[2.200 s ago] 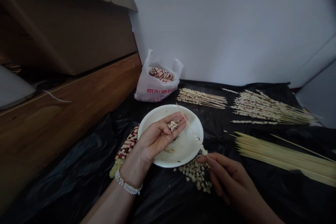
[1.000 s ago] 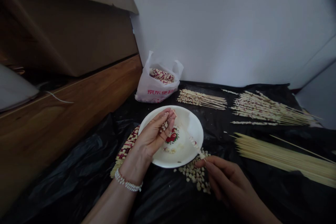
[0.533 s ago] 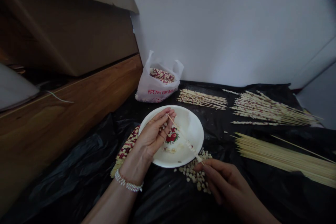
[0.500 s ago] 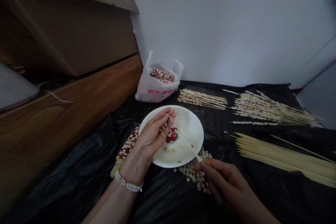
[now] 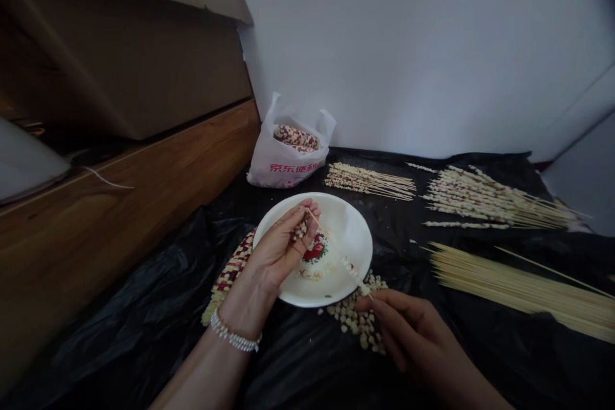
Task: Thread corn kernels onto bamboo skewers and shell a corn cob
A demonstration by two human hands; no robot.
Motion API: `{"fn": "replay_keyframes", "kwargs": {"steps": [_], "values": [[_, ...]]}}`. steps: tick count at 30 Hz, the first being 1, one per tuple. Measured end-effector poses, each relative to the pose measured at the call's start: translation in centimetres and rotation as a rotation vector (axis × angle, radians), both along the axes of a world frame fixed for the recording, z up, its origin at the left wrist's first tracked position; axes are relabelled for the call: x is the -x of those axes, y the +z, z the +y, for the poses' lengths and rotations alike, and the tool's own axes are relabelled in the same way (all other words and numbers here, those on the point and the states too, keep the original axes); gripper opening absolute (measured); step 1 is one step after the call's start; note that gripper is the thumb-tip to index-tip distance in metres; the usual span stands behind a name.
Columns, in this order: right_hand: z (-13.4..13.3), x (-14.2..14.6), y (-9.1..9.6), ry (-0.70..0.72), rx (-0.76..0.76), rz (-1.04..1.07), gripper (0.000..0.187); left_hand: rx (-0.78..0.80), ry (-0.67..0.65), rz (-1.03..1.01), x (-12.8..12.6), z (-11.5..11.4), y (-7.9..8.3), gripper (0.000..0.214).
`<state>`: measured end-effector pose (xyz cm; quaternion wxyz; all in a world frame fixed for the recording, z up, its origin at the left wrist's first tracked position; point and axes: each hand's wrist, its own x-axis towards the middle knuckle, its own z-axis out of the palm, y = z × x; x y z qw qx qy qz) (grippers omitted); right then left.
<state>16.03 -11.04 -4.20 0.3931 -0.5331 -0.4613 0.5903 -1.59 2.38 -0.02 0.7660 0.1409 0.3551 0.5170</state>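
My right hand pinches the lower end of a bamboo skewer. Pale corn kernels are threaded on the skewer near those fingers. The skewer's bare tip reaches up to the fingers of my left hand. This left hand is cupped over the bowl, with loose corn kernels in its curled fingers. Beneath it is a white bowl with a red and green print inside. A pile of loose kernels lies between the bowl and my right hand.
Cream and maroon corn cobs lie left of the bowl. More cobs fill a white plastic bag. Threaded skewers and bare skewers lie to the right on black plastic sheeting. A wooden board runs along the left.
Both hands stay nearly in place. The skewer's tip shifts slightly at my left fingers, and more kernels show in the left palm.
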Motion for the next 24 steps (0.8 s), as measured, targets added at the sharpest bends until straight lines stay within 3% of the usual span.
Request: {"fn": "replay_keyframes", "kwargs": {"steps": [11,24], "values": [[0.02,0.13,-0.01,-0.002,0.014,0.027,0.043,0.024,0.002,0.071,0.0,-0.05,0.42,0.022],[-0.13,0.27,-0.28,-0.008,-0.009,-0.011,0.047,-0.016,-0.01,0.082,-0.24,-0.22,-0.19,0.024]]}}
